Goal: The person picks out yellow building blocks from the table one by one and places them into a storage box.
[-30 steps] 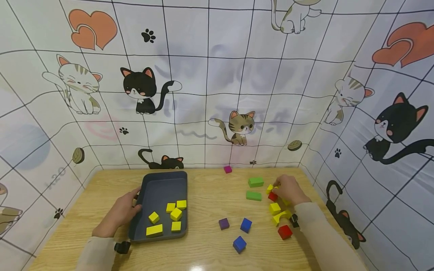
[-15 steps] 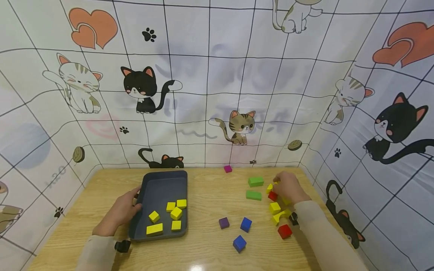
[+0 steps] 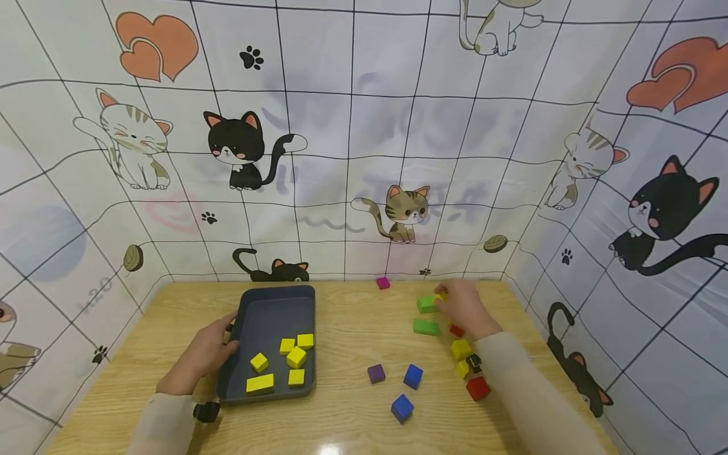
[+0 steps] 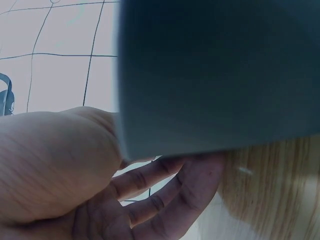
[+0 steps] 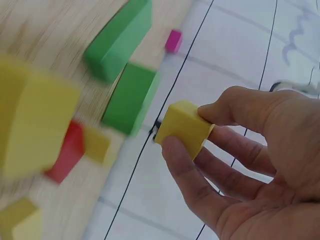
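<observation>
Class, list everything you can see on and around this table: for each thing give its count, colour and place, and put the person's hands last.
Table: one, light wood, walled by a cat-print cloth.
Tray: one, dark grey, left of centre.
Yellow blocks in tray: five, near its front.
Green blocks: two, right of centre.
Pink cube: one, at the back edge.
Purple cube: one, centre front.
Blue cubes: two, centre front.
Red blocks: two, at the right, one partly hidden by the wrist.
Loose yellow blocks: at least two, under the right forearm.
Left hand: holds the tray's left rim.
Right hand: pinches a small yellow cube above the green blocks.
</observation>
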`<state>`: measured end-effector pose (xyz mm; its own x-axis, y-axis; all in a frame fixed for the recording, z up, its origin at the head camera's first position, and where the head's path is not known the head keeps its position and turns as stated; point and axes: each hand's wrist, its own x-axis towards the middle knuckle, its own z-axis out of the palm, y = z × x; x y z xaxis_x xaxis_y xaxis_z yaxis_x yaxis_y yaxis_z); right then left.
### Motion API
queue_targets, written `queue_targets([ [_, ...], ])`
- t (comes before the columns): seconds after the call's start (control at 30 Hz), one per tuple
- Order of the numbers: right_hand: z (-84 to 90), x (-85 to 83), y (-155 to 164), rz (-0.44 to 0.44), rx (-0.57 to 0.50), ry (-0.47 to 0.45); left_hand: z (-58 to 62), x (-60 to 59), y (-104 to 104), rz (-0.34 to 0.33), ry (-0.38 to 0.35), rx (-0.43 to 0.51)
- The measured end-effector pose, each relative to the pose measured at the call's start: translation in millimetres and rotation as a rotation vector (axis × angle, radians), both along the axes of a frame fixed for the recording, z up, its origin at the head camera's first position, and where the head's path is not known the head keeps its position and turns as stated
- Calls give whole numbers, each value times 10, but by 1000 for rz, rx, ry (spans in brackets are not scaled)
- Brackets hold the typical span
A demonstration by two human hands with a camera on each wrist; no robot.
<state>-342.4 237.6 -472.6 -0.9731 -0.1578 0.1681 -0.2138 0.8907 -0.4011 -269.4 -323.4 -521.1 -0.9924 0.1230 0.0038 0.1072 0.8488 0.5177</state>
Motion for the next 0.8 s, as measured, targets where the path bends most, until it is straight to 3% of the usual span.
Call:
queue_targets([
  [0.8,105,17,-1591,356,-86,1,2,14,-4,-3,-7,-4],
])
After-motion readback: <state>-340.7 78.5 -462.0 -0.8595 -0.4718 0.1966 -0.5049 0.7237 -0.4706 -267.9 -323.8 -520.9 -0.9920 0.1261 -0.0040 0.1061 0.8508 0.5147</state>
